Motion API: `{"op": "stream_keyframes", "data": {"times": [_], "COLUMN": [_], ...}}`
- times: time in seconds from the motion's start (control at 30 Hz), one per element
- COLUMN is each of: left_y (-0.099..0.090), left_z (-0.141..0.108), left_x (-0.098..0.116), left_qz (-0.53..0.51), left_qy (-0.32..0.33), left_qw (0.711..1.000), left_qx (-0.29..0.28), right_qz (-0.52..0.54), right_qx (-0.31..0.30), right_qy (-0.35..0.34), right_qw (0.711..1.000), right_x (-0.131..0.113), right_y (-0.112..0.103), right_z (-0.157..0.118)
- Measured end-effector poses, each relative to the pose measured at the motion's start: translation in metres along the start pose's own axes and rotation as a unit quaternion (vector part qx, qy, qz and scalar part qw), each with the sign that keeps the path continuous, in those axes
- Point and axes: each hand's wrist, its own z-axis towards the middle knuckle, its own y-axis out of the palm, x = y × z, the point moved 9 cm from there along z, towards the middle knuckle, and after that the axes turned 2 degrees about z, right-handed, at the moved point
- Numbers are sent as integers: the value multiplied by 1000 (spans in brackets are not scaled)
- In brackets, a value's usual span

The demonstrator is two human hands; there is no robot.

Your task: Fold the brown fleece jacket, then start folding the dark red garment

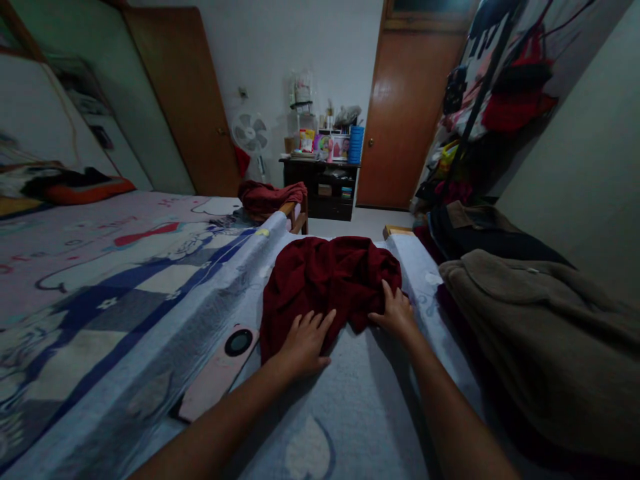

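Note:
A dark red cloth (320,273) lies crumpled on the light blue patterned bedding (350,407). My left hand (306,343) rests on the cloth's near left part, fingers spread and pointing forward. At the cloth's near right edge is my right hand (395,313), its fingers apart, touching the fabric. Neither hand is closed around anything. A pink phone (217,377) with a round dark camera area lies left of my left forearm.
Folded brown (540,320) and dark clothes (490,233) are piled at the right. A checked blanket (150,300) spreads across the left. Further back are a reddish cloth bundle (273,197), a fan (251,133), a black cabinet (320,190) and a wooden door (405,107).

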Motion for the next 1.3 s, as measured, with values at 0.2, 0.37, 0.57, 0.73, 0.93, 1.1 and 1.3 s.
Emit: {"op": "stream_keyframes", "data": {"times": [0.2,0.37,0.57,0.73,0.93,1.1,1.3], "left_y": [-20,-72,-94,-96,-92,-101,-92], "left_z": [-2,-13,-19,-22,-9,12,28], "left_x": [-24,-49,-65,-63,-73,-107,-92], "left_qz": [14,-54,-63,31,-6,-125,-42], "left_qy": [-30,-24,-16,-46,-129,-211,-108], "left_qw": [999,996,996,983,980,946,952], "left_qx": [17,73,60,173,152,214,283], "right_qz": [-52,-39,-82,-80,-24,127,197], "right_qx": [-12,23,169,150,105,76,54], "right_qy": [-45,-48,-32,-88,-104,-108,-246], "right_qw": [998,998,982,982,989,983,947], "right_x": [-6,8,2,-25,-33,-26,-47], "right_y": [-17,-73,-124,-91,-66,-63,-45], "right_z": [-1,8,-6,-30,-37,-14,-25]}}
